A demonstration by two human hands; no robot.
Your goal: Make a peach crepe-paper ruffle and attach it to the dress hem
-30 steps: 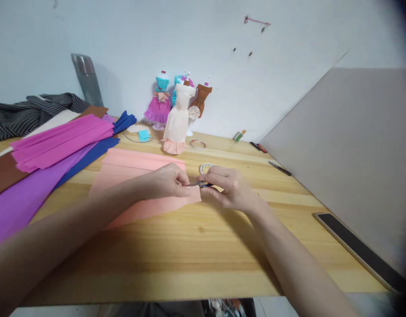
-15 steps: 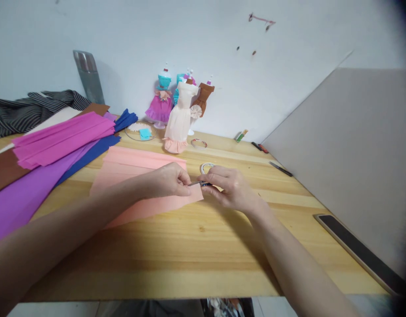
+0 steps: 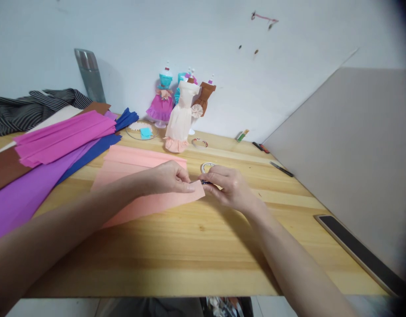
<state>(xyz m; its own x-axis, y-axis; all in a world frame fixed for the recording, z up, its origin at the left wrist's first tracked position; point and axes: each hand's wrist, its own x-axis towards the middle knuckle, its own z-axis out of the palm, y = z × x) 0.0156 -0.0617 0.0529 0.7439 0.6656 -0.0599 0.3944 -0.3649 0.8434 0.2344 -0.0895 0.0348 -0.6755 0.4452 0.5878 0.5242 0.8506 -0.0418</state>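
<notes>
A sheet of peach crepe paper [image 3: 137,209] lies on the wooden table, its right corner raised. My left hand [image 3: 171,177] pinches the paper between thumb and fingers near that corner. Just right of it, my right hand [image 3: 227,185] is closed on small scissors [image 3: 205,182], whose blades point left at the paper's edge. Fingers hide most of the scissors' handles. Behind my right hand, a white tape roll [image 3: 207,166] is partly covered by the fingers.
Small dress forms in paper dresses [image 3: 179,119] stand by the wall. Coloured crepe sheets [image 3: 64,136] and a striped cloth [image 3: 51,105] are piled left, near a bottle [image 3: 90,75]. A craft knife [image 3: 281,169] and a phone-like dark slab [image 3: 358,251] lie right.
The scissor blades now show less beyond the paper and look more closed. My left thumb and the paper corner have shifted slightly; both hands stay nearly in place.
</notes>
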